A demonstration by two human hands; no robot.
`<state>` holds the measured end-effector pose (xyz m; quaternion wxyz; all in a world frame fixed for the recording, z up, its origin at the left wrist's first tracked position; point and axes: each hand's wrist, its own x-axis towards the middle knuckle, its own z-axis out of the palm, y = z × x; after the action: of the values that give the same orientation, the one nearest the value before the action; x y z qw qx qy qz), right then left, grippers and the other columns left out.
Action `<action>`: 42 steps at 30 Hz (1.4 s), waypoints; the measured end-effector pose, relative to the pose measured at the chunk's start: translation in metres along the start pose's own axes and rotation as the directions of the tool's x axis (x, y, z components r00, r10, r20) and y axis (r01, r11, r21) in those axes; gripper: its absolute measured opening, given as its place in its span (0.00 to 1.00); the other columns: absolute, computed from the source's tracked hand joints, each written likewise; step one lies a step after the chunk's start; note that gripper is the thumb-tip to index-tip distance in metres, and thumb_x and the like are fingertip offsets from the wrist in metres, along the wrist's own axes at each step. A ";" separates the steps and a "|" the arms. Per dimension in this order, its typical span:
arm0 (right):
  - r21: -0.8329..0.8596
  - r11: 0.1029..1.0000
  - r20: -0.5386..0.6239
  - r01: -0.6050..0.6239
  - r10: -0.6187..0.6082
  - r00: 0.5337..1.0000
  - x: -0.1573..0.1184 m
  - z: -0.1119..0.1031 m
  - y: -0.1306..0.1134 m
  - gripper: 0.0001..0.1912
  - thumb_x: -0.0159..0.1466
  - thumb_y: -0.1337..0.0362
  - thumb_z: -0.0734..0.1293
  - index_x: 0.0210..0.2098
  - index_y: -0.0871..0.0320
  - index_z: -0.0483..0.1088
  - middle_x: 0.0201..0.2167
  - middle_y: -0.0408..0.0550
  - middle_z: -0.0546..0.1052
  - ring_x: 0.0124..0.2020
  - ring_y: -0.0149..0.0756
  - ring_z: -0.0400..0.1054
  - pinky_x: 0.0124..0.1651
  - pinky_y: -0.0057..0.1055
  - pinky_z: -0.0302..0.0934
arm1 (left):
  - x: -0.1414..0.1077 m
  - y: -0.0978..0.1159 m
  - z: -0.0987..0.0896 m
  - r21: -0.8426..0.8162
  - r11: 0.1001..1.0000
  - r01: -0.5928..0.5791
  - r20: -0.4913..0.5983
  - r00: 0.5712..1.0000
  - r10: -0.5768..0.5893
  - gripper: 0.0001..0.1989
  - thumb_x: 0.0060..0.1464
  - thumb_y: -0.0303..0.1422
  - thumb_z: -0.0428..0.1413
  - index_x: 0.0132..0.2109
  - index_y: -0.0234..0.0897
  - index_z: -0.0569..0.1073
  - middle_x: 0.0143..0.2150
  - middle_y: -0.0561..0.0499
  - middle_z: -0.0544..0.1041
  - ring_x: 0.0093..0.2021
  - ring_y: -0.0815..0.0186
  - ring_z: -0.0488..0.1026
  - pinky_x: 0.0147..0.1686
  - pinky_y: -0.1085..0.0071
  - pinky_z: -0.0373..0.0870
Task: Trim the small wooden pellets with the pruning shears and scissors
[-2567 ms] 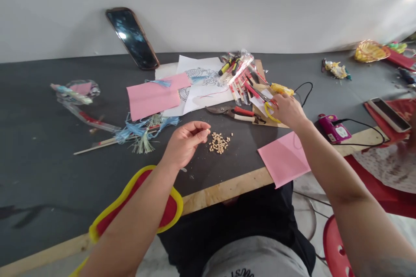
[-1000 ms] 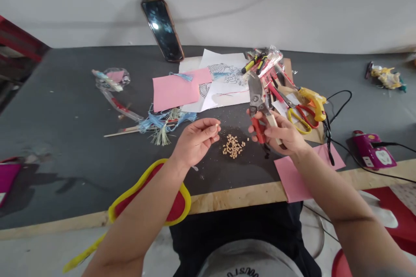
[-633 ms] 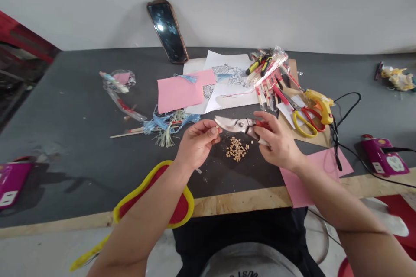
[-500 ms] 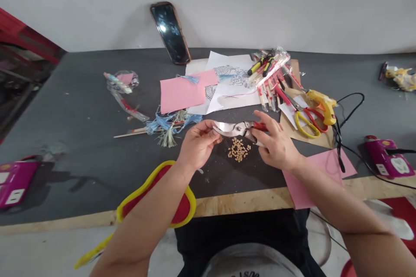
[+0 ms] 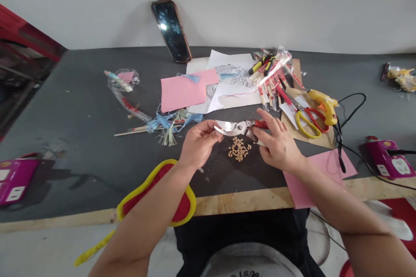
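Pruning shears [image 5: 232, 128] swung level, left hand [image 5: 198, 145] and right hand [image 5: 279, 149] clenched on them; clear bag [image 5: 276, 62] holds wooden sticks [image 5: 262, 95]

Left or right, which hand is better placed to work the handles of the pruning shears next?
Probably the right: the right hand is on the red handles of the pruning shears, while the left hand is up at the steel blades.

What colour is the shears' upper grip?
Red: the upper grip shows best in the head view.
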<state>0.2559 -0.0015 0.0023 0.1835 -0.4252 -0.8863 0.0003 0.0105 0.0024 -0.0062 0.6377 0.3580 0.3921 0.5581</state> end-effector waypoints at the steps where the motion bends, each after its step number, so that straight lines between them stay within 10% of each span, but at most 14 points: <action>1: -0.008 1.000 0.004 0.001 -0.001 1.000 0.000 -0.001 0.000 0.29 0.54 0.74 0.64 0.55 0.55 0.70 0.70 0.63 0.56 0.52 0.56 0.66 0.48 0.51 0.63 | 0.000 0.000 0.000 -0.002 1.000 -0.001 -0.001 1.000 0.001 0.13 0.41 0.36 0.75 0.30 0.36 0.81 0.25 0.52 0.76 0.26 0.72 0.68 0.29 0.75 0.66; 26: -0.022 1.000 -0.089 0.019 -0.021 0.996 0.001 0.000 0.000 0.11 0.68 0.72 0.60 0.40 0.55 0.74 0.46 0.53 0.79 0.40 0.39 0.74 0.44 0.36 0.68 | -0.002 0.003 0.002 -0.034 0.999 0.021 0.038 0.999 -0.020 0.13 0.44 0.38 0.74 0.30 0.35 0.80 0.26 0.51 0.78 0.27 0.72 0.69 0.29 0.75 0.68; 42: 0.291 0.950 -0.127 -0.112 0.154 0.980 0.002 0.016 0.013 0.06 0.65 0.68 0.65 0.40 0.54 0.73 0.56 0.57 0.75 0.54 0.48 0.75 0.54 0.44 0.73 | -0.001 0.010 0.005 -0.103 0.994 0.042 -0.004 0.999 -0.043 0.08 0.41 0.27 0.72 0.31 0.38 0.81 0.29 0.50 0.83 0.26 0.71 0.73 0.26 0.75 0.70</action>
<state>0.2592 0.0107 -0.0134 0.3071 -0.4525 -0.8304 0.1073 0.0102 0.0024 0.0048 0.6656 0.3145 0.3724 0.5651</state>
